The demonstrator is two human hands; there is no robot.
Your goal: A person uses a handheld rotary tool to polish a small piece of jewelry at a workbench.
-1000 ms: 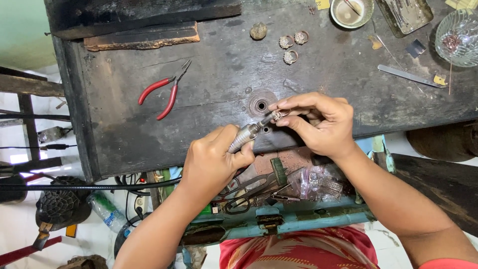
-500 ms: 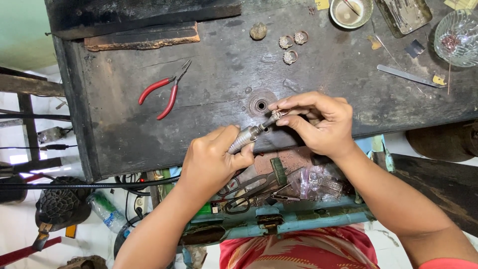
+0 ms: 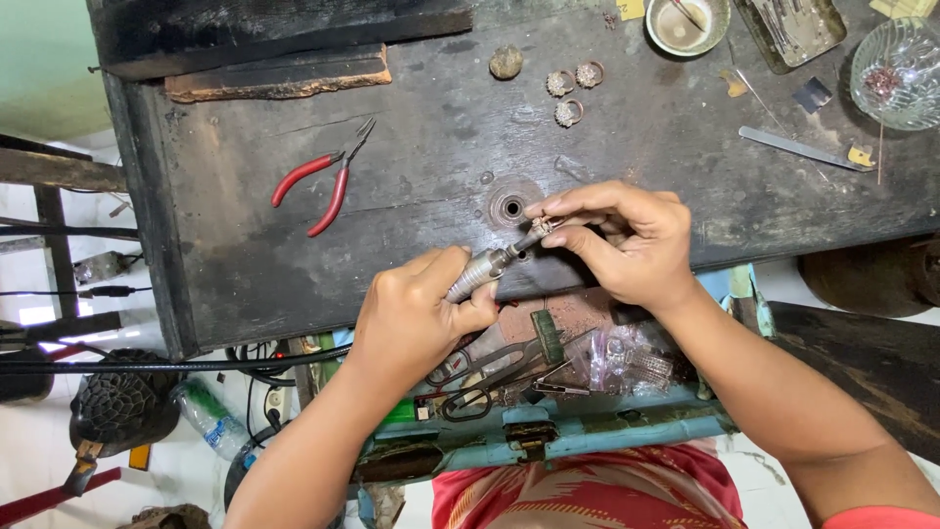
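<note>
My left hand [image 3: 416,318] grips a silver rotary tool handpiece [image 3: 482,272], its tip aimed up and right. The tip meets a small ring [image 3: 541,226] pinched between the fingers of my right hand [image 3: 627,240]. Both hands hover over the near edge of a dark worn workbench [image 3: 411,157], just below a round metal-lined hole [image 3: 511,207] in its top.
Red-handled pliers [image 3: 318,179] lie left on the bench. Three rings [image 3: 573,88] and a round lump [image 3: 505,62] sit farther back. A small bowl [image 3: 686,24], a glass dish [image 3: 896,61], and a metal file [image 3: 801,148] are at the right. An open drawer [image 3: 548,382] with scissors is below.
Both hands and the handpiece have stayed almost in place; only slight shifts of the fingers around the ring.
</note>
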